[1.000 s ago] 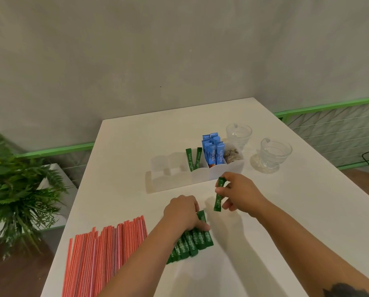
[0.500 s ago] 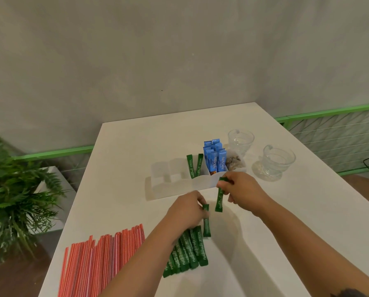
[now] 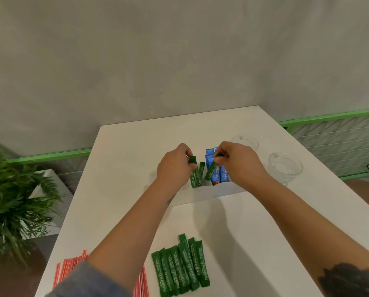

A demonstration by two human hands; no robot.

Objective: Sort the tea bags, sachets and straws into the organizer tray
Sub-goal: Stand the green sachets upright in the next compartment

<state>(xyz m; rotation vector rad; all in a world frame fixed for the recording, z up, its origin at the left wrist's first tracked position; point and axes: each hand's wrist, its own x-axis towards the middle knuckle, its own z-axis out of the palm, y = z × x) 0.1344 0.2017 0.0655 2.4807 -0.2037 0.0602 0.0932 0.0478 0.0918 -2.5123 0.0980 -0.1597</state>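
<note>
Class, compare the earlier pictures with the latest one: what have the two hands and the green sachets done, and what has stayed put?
The left hand took a green sachet from the pile and carried it forward. The right hand carried its sachet forward too. Both now lower them into the organizer tray. Straws and glass cups stayed.

Green sachets (image 3: pixel 180 270) fanned flat; others upright in tray (image 3: pixel 226 189).

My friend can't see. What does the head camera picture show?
Two hands, the left hand and right hand, each lower a green sachet into a white organizer tray on a white table, beside blue sachets. More green sachets and red straws lie nearer the camera.
</note>
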